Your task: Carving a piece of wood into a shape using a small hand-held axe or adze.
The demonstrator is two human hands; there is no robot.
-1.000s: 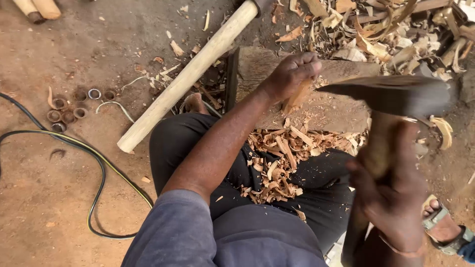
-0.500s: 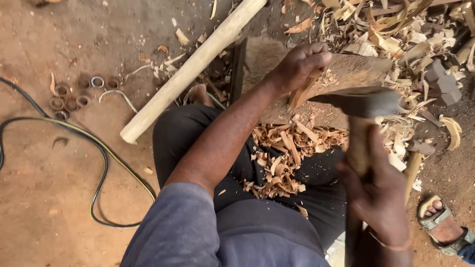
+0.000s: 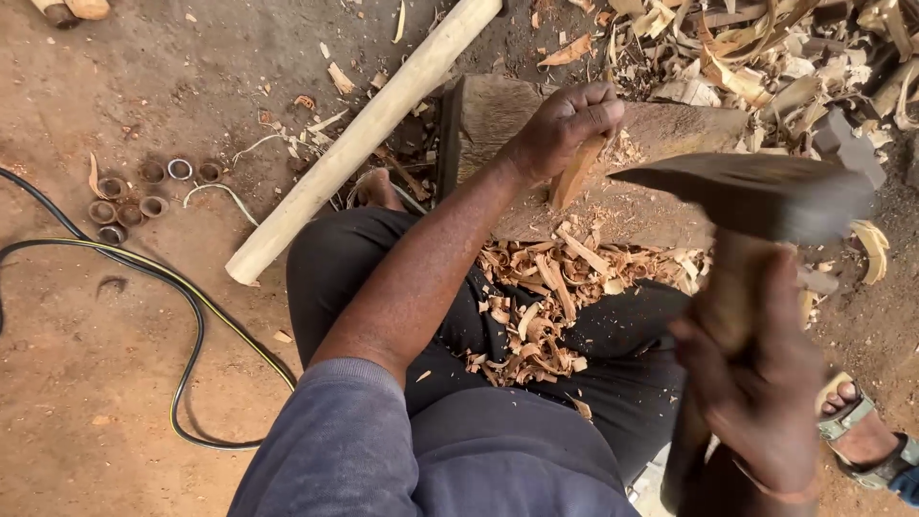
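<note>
The right hand (image 3: 756,383), blurred by motion, is clenched around the wooden handle of a dark-bladed adze (image 3: 756,196), whose head now sits higher and further from the block than half a second ago. The left hand (image 3: 565,124) has kept its place, fingers closed on a small pale wooden piece (image 3: 577,172) stood upright on the brown wooden chopping block (image 3: 670,129). The adze blade hangs just to the right of that piece, apart from it. Curled wood shavings (image 3: 541,306) cover the person's dark trousers. Beyond lies a reddish dirt floor (image 3: 86,383) with a long pale wooden pole (image 3: 359,144), a black cable (image 3: 182,316) and small metal rings (image 3: 129,201).
</note>
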